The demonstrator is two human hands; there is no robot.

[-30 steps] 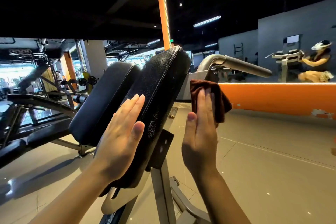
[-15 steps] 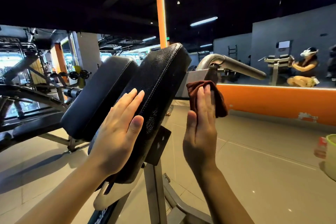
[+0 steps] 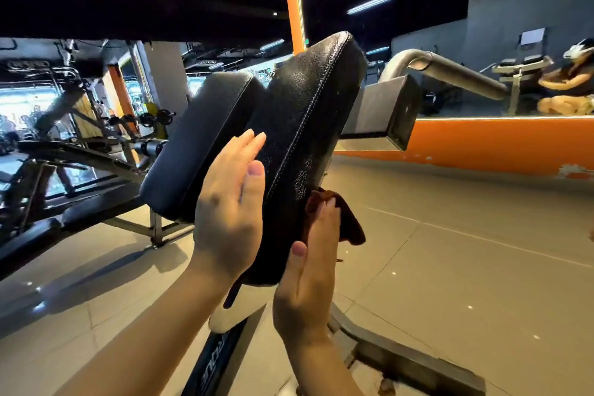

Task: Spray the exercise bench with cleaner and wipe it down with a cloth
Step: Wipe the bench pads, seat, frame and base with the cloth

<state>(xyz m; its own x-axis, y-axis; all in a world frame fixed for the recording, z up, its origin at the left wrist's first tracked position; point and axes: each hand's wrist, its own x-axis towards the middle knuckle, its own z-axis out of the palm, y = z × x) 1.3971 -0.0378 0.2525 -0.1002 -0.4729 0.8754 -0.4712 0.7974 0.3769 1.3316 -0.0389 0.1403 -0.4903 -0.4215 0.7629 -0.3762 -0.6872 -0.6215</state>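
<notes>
Two tilted black pads make up the exercise bench; the near pad [image 3: 308,112] has cracked, shiny leather and white stitching, and the second pad [image 3: 199,145] lies behind it to the left. My left hand [image 3: 229,206] rests flat with straight fingers on the near pad's left face. With straight fingers, my right hand [image 3: 310,270] presses a dark red-brown cloth [image 3: 348,225] against the lower right side of that pad. Part of the cloth is hidden behind the fingers. No spray bottle is in sight.
A grey metal handle bar [image 3: 450,72] and square tube [image 3: 382,112] stick out to the right of the pad. The bench's metal base [image 3: 405,360] runs along the tiled floor below. An orange wall with a mirror [image 3: 501,141] stands behind; other gym machines [image 3: 64,151] crowd the left.
My right hand has carried the cloth down from beside the pad's upper right to its lower right side. My left hand has stayed on the pad. The camera has moved closer.
</notes>
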